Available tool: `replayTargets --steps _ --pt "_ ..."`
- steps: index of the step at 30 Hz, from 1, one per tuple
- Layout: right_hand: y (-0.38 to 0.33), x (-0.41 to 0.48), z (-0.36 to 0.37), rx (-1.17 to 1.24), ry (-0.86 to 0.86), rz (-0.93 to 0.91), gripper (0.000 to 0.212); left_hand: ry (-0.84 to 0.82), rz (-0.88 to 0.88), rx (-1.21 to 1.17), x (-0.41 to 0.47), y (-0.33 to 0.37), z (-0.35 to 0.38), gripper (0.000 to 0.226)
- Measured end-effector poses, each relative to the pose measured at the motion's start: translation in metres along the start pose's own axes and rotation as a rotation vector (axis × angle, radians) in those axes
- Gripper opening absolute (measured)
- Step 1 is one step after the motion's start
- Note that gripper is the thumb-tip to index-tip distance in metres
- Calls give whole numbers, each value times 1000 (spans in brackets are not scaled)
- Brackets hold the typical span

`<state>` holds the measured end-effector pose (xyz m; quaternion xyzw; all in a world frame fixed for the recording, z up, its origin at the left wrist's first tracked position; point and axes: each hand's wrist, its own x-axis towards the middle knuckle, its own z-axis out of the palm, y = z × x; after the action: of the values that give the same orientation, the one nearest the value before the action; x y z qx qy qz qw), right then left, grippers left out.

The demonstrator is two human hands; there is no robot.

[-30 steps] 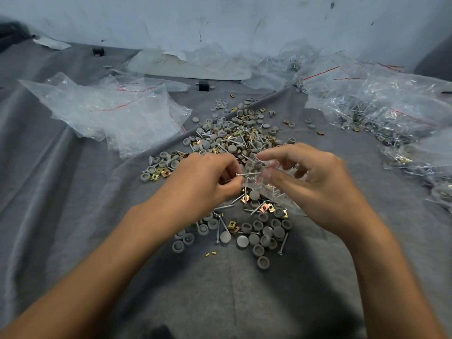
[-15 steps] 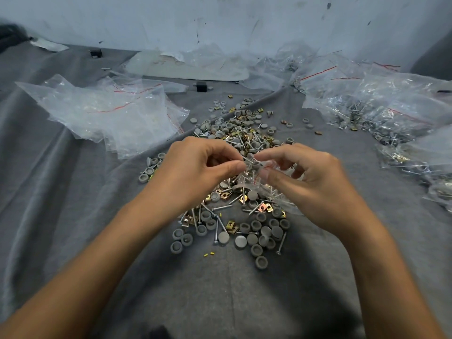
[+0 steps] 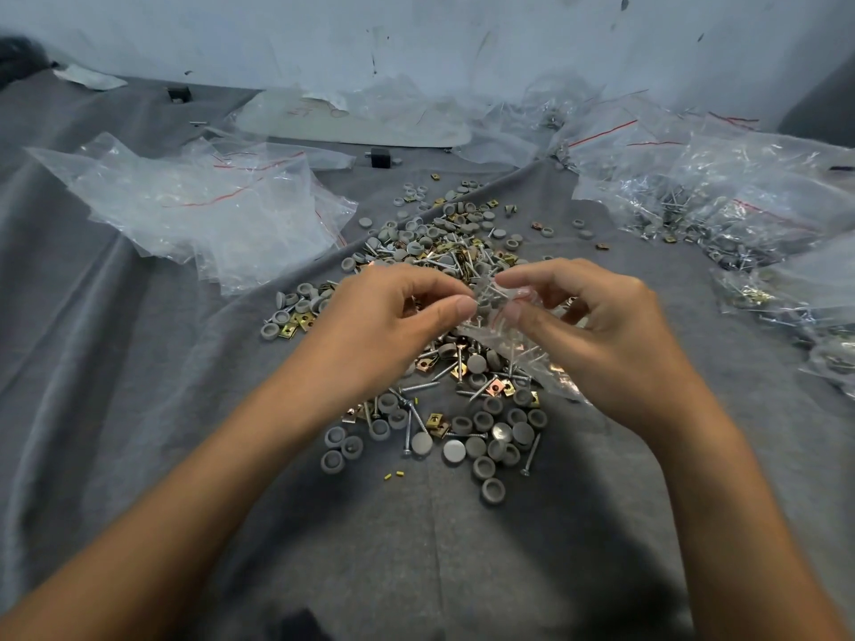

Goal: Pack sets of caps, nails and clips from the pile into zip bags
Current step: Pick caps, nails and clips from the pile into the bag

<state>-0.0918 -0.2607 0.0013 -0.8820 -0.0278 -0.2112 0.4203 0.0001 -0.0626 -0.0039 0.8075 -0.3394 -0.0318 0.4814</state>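
I see both hands held just above the pile of grey round plastic caps, silver nails and brass square clips (image 3: pixel 462 423), which is spread on the grey cloth-covered counter (image 3: pixel 139 409). The left hand (image 3: pixel 384 326) and right hand (image 3: pixel 601 335) each pinch the mouth of 1 small clear plastic zip bag (image 3: pixel 523 358) between thumb and curled fingers (image 3: pixel 541 275). Nails lie inside the bag. A heap of empty clear zip bags (image 3: pixel 208 210) lies far left and filled zip bags (image 3: pixel 721 210) far right, both apart from the pile.
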Motion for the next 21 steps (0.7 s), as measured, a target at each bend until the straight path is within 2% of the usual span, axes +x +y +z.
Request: replayTargets --steps 3,6,9,11,13,15,19,21 --pt "3 0 -3 -7 49 3 26 -59 -25 214 0 -4 -13 10" --pt "4 0 -3 -21 66 2 25 -294 -73 540 -4 -3 -17 11" --pt "6 0 -2 -30 54 12 24 -441 -95 688 -9 -3 -16 16" --pt "7 0 -1 -24 48 17 23 -532 -116 686 -13 -4 -21 33" --pt "7 0 -1 -18 45 23 23 -634 -126 739 -17 -6 -25 61" --pt "7 1 1 -18 42 21 24 -655 -112 783 -19 -6 -24 74" --pt "7 1 2 -13 34 19 23 -591 -20 787 -16 -5 -19 62" --pt "8 1 2 -5 32 23 23 -605 -13 771 -16 -6 -22 66"
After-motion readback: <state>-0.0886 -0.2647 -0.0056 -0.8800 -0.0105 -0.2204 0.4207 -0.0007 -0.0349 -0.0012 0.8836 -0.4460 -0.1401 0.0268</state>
